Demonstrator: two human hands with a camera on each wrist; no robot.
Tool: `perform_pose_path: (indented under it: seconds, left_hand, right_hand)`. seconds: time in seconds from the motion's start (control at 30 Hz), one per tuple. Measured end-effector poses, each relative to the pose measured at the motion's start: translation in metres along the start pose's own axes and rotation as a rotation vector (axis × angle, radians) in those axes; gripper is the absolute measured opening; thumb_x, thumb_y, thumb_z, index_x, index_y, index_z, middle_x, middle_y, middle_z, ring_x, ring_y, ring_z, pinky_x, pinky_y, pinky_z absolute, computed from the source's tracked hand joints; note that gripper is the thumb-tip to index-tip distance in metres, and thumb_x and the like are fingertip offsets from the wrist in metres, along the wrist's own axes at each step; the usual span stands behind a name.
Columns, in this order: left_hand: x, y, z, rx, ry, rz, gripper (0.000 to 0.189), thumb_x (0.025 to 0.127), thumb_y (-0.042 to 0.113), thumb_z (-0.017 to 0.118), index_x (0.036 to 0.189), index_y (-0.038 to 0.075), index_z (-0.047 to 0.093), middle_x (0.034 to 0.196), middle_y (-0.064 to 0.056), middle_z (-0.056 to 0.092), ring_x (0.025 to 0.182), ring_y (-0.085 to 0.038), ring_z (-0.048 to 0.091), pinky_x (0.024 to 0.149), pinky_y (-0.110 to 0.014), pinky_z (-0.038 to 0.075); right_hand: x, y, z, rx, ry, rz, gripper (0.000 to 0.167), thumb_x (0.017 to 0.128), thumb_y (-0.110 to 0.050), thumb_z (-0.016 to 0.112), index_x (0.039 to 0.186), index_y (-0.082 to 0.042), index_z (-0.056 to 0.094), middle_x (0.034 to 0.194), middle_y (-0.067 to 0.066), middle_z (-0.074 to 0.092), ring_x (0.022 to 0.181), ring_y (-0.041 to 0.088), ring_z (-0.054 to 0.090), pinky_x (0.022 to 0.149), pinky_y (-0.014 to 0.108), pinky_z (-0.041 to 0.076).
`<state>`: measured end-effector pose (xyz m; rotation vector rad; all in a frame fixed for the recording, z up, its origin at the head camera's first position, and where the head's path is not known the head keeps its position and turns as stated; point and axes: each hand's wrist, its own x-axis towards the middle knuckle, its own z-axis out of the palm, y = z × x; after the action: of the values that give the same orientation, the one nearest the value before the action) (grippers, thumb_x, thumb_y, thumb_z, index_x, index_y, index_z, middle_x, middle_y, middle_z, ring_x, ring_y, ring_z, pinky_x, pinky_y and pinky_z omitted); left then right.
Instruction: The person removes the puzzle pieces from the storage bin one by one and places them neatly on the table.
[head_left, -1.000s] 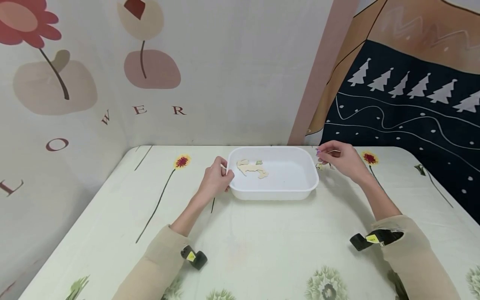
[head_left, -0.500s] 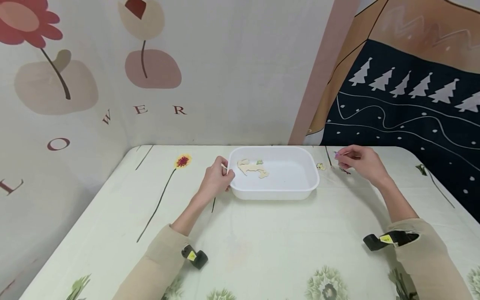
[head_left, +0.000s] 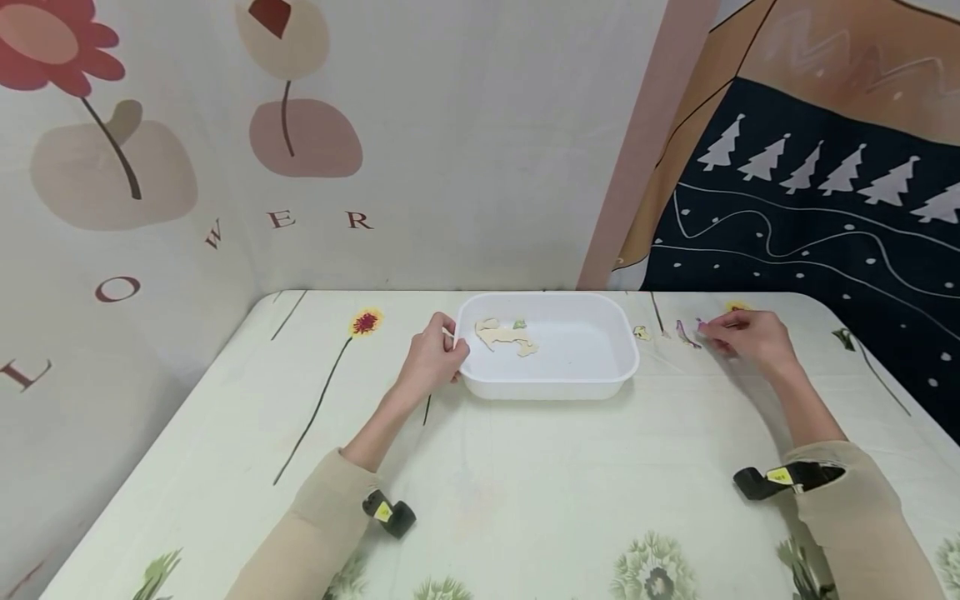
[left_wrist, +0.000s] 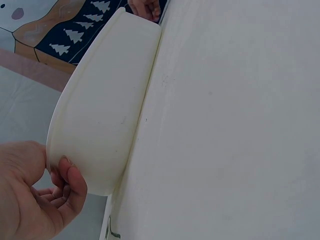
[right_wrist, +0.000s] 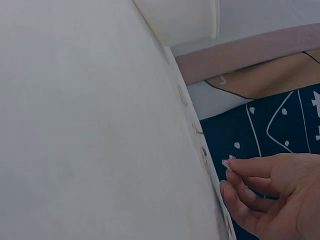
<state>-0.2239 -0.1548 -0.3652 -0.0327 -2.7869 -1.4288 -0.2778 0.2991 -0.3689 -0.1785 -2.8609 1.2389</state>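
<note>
My left hand [head_left: 433, 354] grips the left rim of a white plastic tray [head_left: 546, 389], thumb inside and fingers under the edge. In the left wrist view, the fingers curl at the rim of the same tray [left_wrist: 100, 100]. Flat cream-coloured pieces [head_left: 506, 336] and a small green piece [head_left: 519, 324] lie in the tray's left half. To the right of the tray, my right hand [head_left: 753, 340] pinches a tiny purple piece [right_wrist: 228, 163] between thumb and index finger, low over the table. A thin purple piece [head_left: 682, 333] lies just left of its fingertips.
A small yellowish piece [head_left: 641, 332] lies on the table between tray and right hand. The flower-printed tablecloth [head_left: 525, 483] covers the table, whose far edge meets a hanging printed cloth [head_left: 450, 208]. A dark cloth with white trees [head_left: 810, 217] hangs behind on the right.
My right hand has moved right, away from the tray, and lower toward the table, carrying the purple piece. The pieces beside the tray have come into view. My left hand and the tray stay put.
</note>
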Motion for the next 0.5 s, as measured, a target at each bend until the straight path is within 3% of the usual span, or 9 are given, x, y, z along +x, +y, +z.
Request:
perform_pose_path:
  seconds: [0.23, 0.5]
  left_hand:
    - [0.0006, -0.0006, 0.0001, -0.002, -0.003, -0.007, 0.028, 0.099, 0.010, 0.056, 0.123, -0.001, 0.048, 0.078, -0.008, 0.051, 0.059, -0.018, 0.058, 0.054, -0.025, 0.048]
    - [0.0003, 0.0002, -0.0001, -0.009, -0.005, -0.012, 0.027, 0.099, 0.010, 0.055, 0.122, -0.001, 0.048, 0.079, -0.007, 0.051, 0.060, -0.018, 0.058, 0.054, -0.025, 0.050]
  right_hand:
    - [0.0026, 0.0095, -0.0009, 0.031, -0.012, 0.042, 0.040, 0.097, -0.024, 0.067, 0.118, 0.009, 0.062, 0.080, -0.003, 0.066, 0.069, 0.005, 0.060, 0.060, 0.019, 0.052]
    - [0.0022, 0.0099, -0.0002, -0.036, -0.002, 0.034, 0.036, 0.097, -0.021, 0.066, 0.116, 0.009, 0.065, 0.078, -0.001, 0.062, 0.067, 0.009, 0.056, 0.057, 0.019, 0.046]
